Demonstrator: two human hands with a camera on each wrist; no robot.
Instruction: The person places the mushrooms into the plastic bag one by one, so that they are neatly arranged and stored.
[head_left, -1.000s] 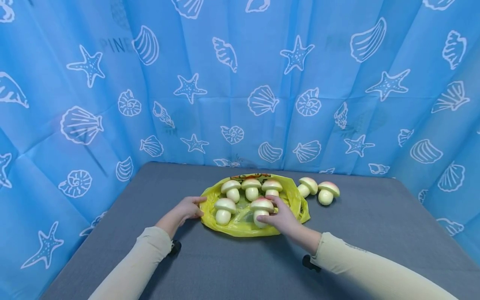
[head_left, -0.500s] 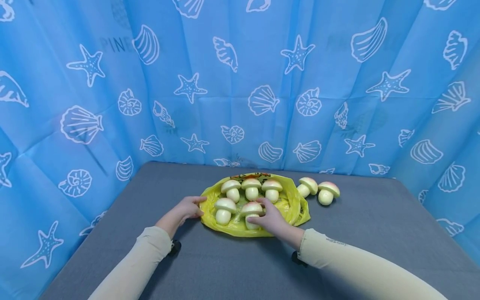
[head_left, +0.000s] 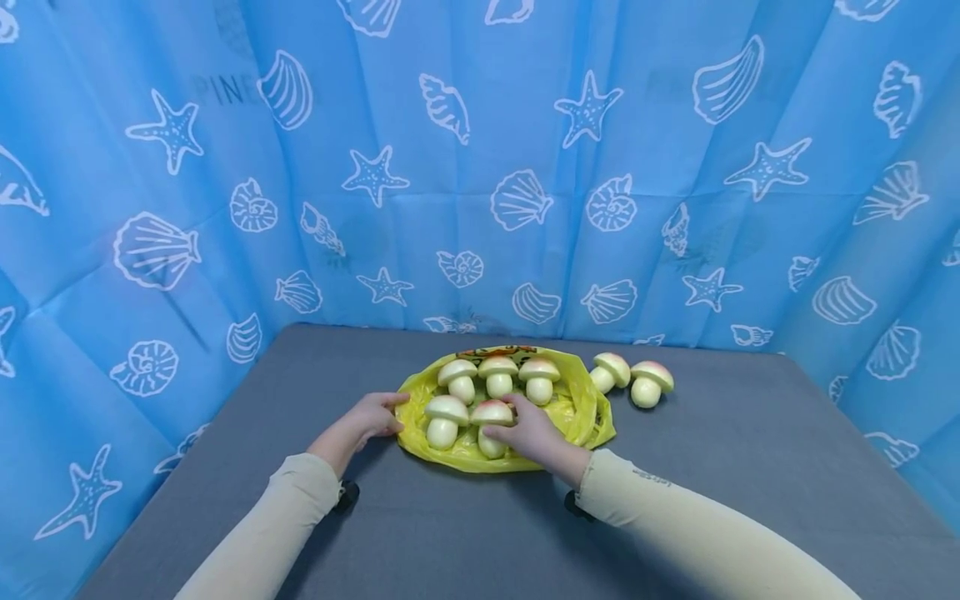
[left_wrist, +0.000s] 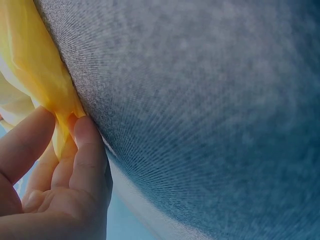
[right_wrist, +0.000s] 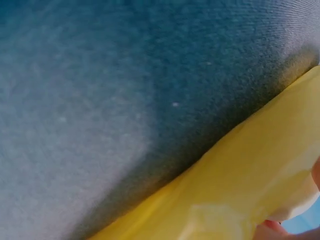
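A yellow plastic bag (head_left: pixel 562 417) lies spread open on the table, with several toy mushrooms in it. My left hand (head_left: pixel 372 419) pinches the bag's left edge; in the left wrist view the yellow film (left_wrist: pixel 42 65) passes between thumb and fingers. My right hand (head_left: pixel 534 433) holds a mushroom with a pink-tinged cap (head_left: pixel 491 412) in the front row, thumb at its stem and fingers at the cap. Left of it stands another mushroom (head_left: pixel 442 434), close beside. Three more, such as the middle mushroom (head_left: pixel 498 383), form the back row. The right wrist view shows mostly the bag's side (right_wrist: pixel 240 165).
Two more mushrooms sit outside the bag at its right, one mushroom (head_left: pixel 602 380) close to the bag's edge and the other mushroom (head_left: pixel 646 393) farther right. The grey cloth-covered table (head_left: pixel 420 533) backs onto a blue shell-print curtain (head_left: pixel 465 225).
My right hand has moved left with the front mushroom, bringing it beside the other front-row mushroom. My left hand keeps its pinch on the bag's edge. The head view has shifted slightly.
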